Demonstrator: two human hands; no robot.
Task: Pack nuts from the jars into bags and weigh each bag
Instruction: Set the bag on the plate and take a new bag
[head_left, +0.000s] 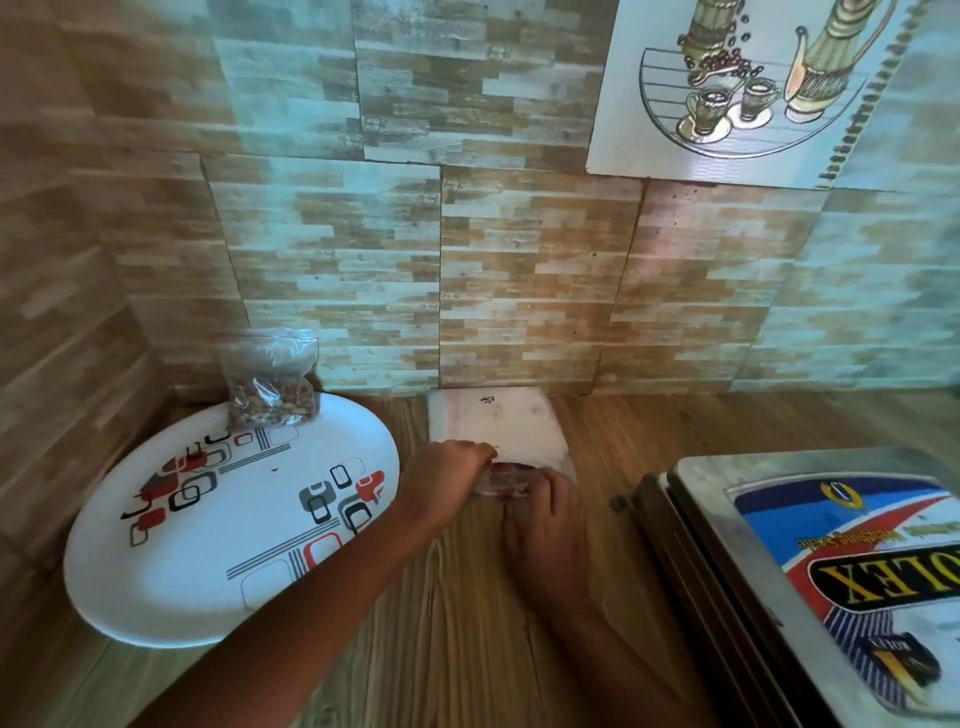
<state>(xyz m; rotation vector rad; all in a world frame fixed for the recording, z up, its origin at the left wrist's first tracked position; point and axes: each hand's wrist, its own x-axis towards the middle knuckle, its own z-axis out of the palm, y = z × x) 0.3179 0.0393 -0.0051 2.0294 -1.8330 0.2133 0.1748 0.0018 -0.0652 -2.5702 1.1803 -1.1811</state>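
- Head view, step in hand: an empty bag (506, 480) with a red strip was being drawn from the pack of bags (498, 421), which lay at the back edge of the worktop (467, 634), against the wall. Judged stage: early; only one filled bag (270, 384) was visible.
- Head view, task items: the filled bag stood on the far rim of the plate (156, 587), at the back left corner of the worktop, leaning on the wall. The scale (701, 470) sat at the right edge, with nothing visible on the part of its platform in view. No jar was in view.
- Head view, left hand (449, 473): the forearm reached in from the near edge, and the fingers curled down onto the empty bag at the near edge of the pack, pinching it.
- Head view, right hand (545, 525): positioned just beside the left, knuckles up, fingers curled round the other end of the empty bag. Blur hid the exact contact.
- Next move, as judged: separate a single bag from the pack, open its mouth, and bring it to a jar for filling.
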